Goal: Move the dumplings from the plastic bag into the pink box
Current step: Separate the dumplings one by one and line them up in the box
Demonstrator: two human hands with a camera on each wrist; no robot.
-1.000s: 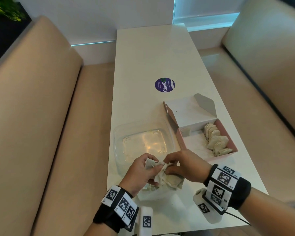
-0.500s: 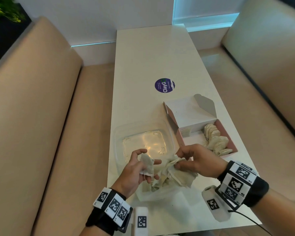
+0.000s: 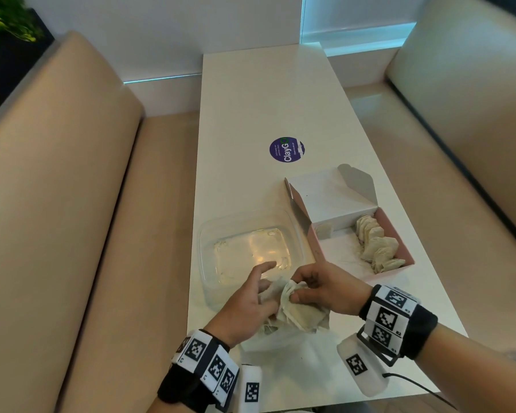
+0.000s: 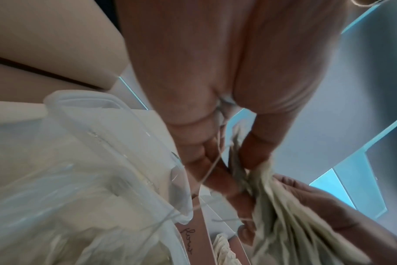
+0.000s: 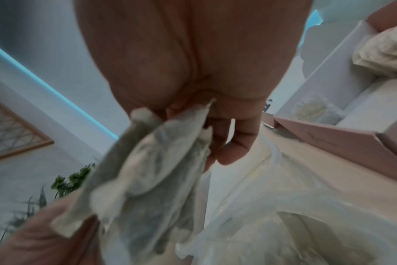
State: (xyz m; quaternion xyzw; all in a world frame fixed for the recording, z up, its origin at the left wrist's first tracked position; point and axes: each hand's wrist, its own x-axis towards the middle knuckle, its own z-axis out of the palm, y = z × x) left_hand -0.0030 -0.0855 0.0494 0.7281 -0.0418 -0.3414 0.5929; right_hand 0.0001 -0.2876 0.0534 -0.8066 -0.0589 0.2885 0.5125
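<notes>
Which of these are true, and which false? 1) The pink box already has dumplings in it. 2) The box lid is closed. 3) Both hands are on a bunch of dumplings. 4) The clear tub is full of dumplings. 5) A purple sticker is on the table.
1) True: dumplings line one side of the pink box.
2) False: the lid stands open.
3) True: the left hand and right hand grip the bunch.
4) False: the clear tub holds only residue.
5) True: the purple sticker lies beyond the box.
</notes>
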